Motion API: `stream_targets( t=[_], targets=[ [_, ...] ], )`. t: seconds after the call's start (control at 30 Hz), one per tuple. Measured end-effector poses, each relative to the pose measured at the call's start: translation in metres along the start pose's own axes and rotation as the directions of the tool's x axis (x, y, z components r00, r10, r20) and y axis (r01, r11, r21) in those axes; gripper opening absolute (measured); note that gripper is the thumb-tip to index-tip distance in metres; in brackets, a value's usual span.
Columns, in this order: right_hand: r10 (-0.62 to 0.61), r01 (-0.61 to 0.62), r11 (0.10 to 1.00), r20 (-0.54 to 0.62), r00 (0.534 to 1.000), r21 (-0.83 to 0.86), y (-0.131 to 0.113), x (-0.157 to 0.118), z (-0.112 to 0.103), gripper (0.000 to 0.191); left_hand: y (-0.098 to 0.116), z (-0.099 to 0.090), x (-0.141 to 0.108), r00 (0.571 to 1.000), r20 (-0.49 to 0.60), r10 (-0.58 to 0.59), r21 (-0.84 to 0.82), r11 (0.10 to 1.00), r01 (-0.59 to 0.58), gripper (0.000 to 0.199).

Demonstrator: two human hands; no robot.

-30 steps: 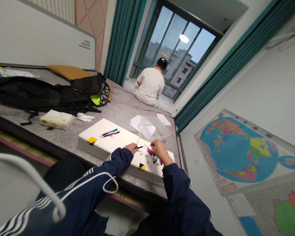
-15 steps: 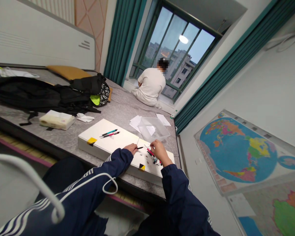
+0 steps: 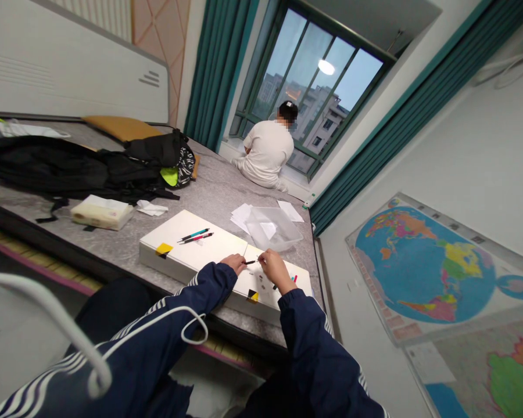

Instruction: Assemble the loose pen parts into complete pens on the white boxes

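Over a white box (image 3: 181, 223), my left hand (image 3: 234, 263) is closed on a slim black pen part (image 3: 250, 262) that points right. My right hand (image 3: 273, 268) is pinched at the far end of that part, closed on a thin, light-coloured piece too small to name for certain. The two hands are close together, a short gap between the fingertips. Below and beside the right hand lie small metal bits (image 3: 262, 278) and red and teal pen parts (image 3: 294, 279), partly hidden by it. A teal pen (image 3: 196, 234) and a red pen (image 3: 197, 238) rest on the box's left half.
Behind the box are a clear plastic tray (image 3: 283, 242) and white papers (image 3: 240, 216). To the left lie a tissue pack (image 3: 101, 212), a crumpled tissue (image 3: 151, 208) and a black backpack (image 3: 70, 168). A person (image 3: 269, 152) sits by the window, back turned. A white cable (image 3: 157, 316) loops in front.
My right hand has moved left toward the black pen part, and the thin piece between the hands shows a shorter length. My left hand stays nearly in place.
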State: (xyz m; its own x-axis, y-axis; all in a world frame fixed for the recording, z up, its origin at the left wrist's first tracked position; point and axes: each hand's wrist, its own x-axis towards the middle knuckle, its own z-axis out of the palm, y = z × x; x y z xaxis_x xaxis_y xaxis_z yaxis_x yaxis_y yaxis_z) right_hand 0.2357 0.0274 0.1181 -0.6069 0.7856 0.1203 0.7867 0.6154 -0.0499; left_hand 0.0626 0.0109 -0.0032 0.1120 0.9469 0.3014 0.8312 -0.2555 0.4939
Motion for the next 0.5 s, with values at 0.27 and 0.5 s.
stream_targets(
  t=[0.27, 0.5],
  targets=[
    [-0.001, 0.001, 1.0, -0.002, 1.0, 0.016, 0.008, 0.006, -0.006, 0.019, 0.0, 0.0, 0.0, 1.0, -0.025, -0.007, -0.008, 1.0, 0.007, 0.02],
    [-0.007, 0.008, 0.996, -0.015, 1.0, 0.092, 0.002, 0.005, 0.004, 0.016, 0.001, 0.0, -0.001, 0.999, -0.035, 0.035, -0.009, 0.999, -0.035, 0.02]
  ],
)
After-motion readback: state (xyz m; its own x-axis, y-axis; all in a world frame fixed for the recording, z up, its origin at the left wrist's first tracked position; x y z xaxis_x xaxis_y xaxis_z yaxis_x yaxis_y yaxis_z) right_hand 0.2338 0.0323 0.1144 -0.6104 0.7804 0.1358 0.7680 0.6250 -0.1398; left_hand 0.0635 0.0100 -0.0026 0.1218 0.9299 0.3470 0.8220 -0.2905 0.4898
